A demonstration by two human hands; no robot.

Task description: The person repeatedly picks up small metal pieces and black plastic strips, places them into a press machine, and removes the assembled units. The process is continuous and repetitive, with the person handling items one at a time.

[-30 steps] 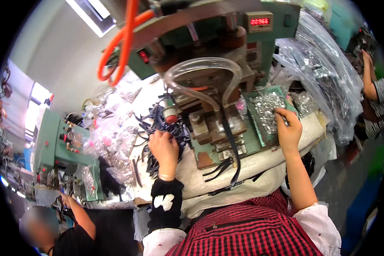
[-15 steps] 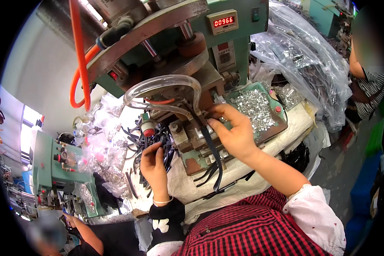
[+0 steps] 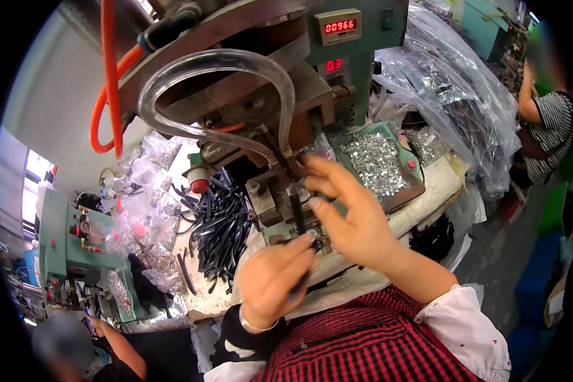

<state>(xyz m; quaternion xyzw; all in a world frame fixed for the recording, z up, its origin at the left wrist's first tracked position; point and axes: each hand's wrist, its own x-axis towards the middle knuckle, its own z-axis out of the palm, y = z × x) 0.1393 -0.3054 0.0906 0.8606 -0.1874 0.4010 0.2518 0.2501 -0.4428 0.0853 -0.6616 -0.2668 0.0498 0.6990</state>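
Observation:
A black strap (image 3: 298, 213) runs down from the metal fixture of the green press (image 3: 359, 70). My left hand (image 3: 277, 280) is closed around its lower part, just in front of the fixture. Beside the strap on the right, my right hand (image 3: 356, 219) has its fingers apart, with the fingertips close to the fixture and nothing visible in them. A clear looped tube (image 3: 226, 60) arches over the fixture and ends near the strap's upper end. The strap's far end is hidden in the fixture, and part of it is covered by my left hand.
Many black straps (image 3: 219, 229) lie heaped at left beside a red push button (image 3: 199, 186). A green tray (image 3: 398, 146) at right holds small shiny metal pieces (image 3: 374, 167). Plastic bags (image 3: 149, 210) lie further left. Two other people are nearby, at lower left and far right.
My left hand has moved right and closed on the strap. My right hand's fingers have spread from their pinch near the fixture. The press and tube appear shifted up and left in view.

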